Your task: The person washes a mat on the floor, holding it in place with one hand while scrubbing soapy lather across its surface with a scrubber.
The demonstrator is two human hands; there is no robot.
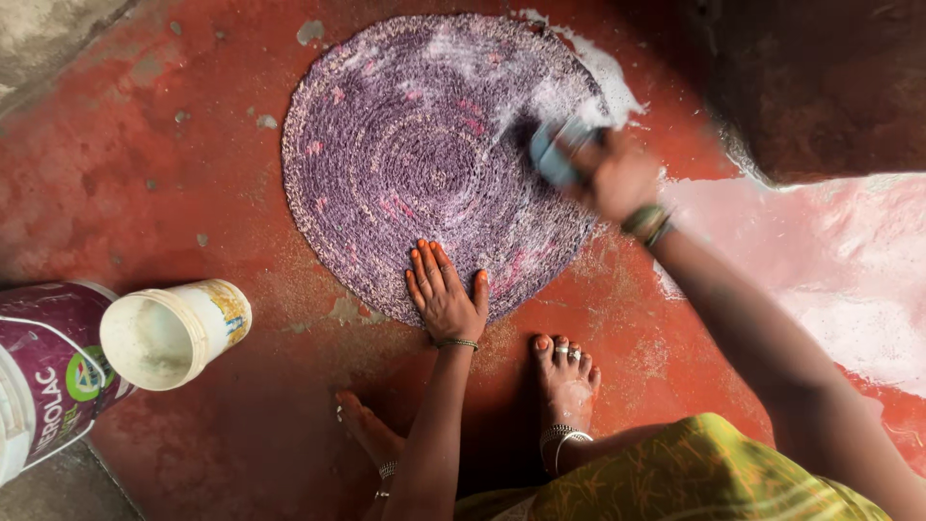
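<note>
Mat: a round braided purple mat (424,154) is laid flat on the red floor (145,174), filling the upper middle of the frame; white suds are spread over its upper right part and onto the floor beyond it.
Left hand: the left hand (446,294) is pressed palm down, fingers spread apart, on the mat's lower edge, just below the centre of the frame; nothing is gripped.
Right hand: the right hand (612,178) is closed around a pale blue scrubbing brush (559,150), blurred, at the mat's right edge, in the upper right of the frame.
Key relation: the brush is set against the mat's right rim, so nearly all of the mat lies to the left of that hand; the soaped patch lies up and left of it.
Nearer hand: both hands are at the rim; only the right one carries the tool.
Feet: two bare feet (564,376) are planted just below the mat.
Containers: a white bucket (178,333) lies on its side against a purple tub (48,371), lower left, well apart from the mat.
</note>
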